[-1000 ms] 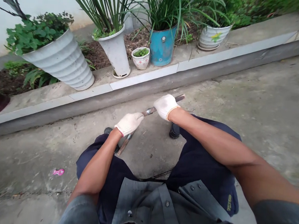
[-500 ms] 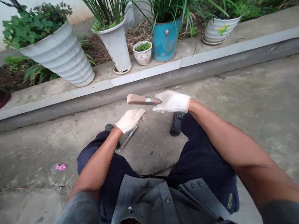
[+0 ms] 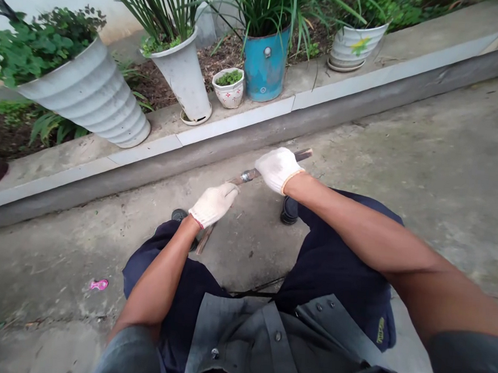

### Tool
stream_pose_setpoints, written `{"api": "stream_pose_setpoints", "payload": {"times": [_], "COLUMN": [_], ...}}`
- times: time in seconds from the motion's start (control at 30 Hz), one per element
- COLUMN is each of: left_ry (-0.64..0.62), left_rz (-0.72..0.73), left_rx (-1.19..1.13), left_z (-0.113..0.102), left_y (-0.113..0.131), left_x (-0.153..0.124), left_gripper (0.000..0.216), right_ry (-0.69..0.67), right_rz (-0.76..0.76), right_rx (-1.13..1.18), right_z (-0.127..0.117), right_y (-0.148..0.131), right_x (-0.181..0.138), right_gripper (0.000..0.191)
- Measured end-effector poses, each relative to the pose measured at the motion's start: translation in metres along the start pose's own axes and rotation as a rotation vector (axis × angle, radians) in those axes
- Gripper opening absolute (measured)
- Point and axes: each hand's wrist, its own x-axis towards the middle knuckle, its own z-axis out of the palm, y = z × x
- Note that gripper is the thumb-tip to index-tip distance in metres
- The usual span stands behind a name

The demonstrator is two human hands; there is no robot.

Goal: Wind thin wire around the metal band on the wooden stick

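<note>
Presently the right hand (image 3: 278, 168) is clamped on a wooden-handled tool (image 3: 250, 176), its long axis slanting down-left toward the left hand (image 3: 212, 204). Left hand is curled over a thin rod (image 3: 203, 241); actual grip cannot be confirmed.

Tool (image 3: 250, 175) back down toward left hand (image 3: 212, 204).

Open concrete ground (image 3: 404, 163) from 1 to 4 o'clock. Raised curb (image 3: 235, 143) and pots block 10 to 1 o'clock. Shoes (image 3: 289, 210) obstruct near centre.
</note>
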Motion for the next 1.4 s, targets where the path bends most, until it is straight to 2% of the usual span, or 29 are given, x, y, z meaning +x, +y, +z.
{"api": "stream_pose_setpoints", "payload": {"times": [0.1,0.23,0.3,0.4,0.57,0.67,0.77,0.83,0.97,1.03,1.1,1.2,1.4], "left_ry": [0.068,0.107,0.100,0.077,-0.014,0.007,0.022,0.007,-0.095,-0.145,-0.160,-0.127,-0.002], "left_rz": [0.018,0.038,0.005,-0.023,0.127,0.027,-0.065,-0.064,-0.057,-0.041,-0.012,0.027,0.109], "left_rx": [0.070,0.051,-0.007,-0.120,-0.557,-0.655,-0.579,-0.514,-0.407,-0.315,-0.192,-0.051,0.060], "left_z": [-0.005,-0.009,-0.010,-0.011,-0.003,0.008,0.018,0.022,0.027,0.026,0.022,0.014,-0.004], "left_y": [-0.009,-0.016,-0.019,-0.024,-0.025,-0.017,-0.006,0.001,0.013,0.016,0.017,0.015,0.000], "left_x": [0.000,0.001,0.002,0.005,0.005,0.003,0.002,0.001,-0.001,-0.002,-0.003,-0.004,-0.003], "left_gripper": [0.030,0.026,0.025,0.029,0.036,0.042,0.040,0.036,0.030,0.028,0.029,0.032,0.033], "right_ry": [-0.096,-0.220,-0.290,-0.321,-0.402,-0.357,-0.265,-0.179,0.035,0.056,0.036,-0.026,-0.256], "right_rz": [-0.078,-0.303,-0.377,-0.434,-0.341,-0.234,-0.124,-0.049,0.083,0.141,0.159,0.105,-0.173], "right_rx": [-0.054,-0.033,0.034,0.225,0.687,0.807,0.853,0.775,0.436,0.298,0.195,0.077,-0.070], "right_z": [0.004,0.009,0.010,0.009,0.004,0.003,0.003,0.003,0.005,0.008,0.012,0.016,0.016], "right_y": [-0.006,-0.001,0.005,0.012,0.016,0.012,0.010,0.011,0.017,0.017,0.014,0.003,-0.026], "right_x": [-0.002,-0.005,-0.007,-0.010,-0.014,-0.011,-0.004,0.001,0.012,0.016,0.018,0.015,-0.006], "right_gripper": [0.030,0.026,0.023,0.021,0.026,0.024,0.024,0.026,0.030,0.027,0.029,0.032,0.027]}}
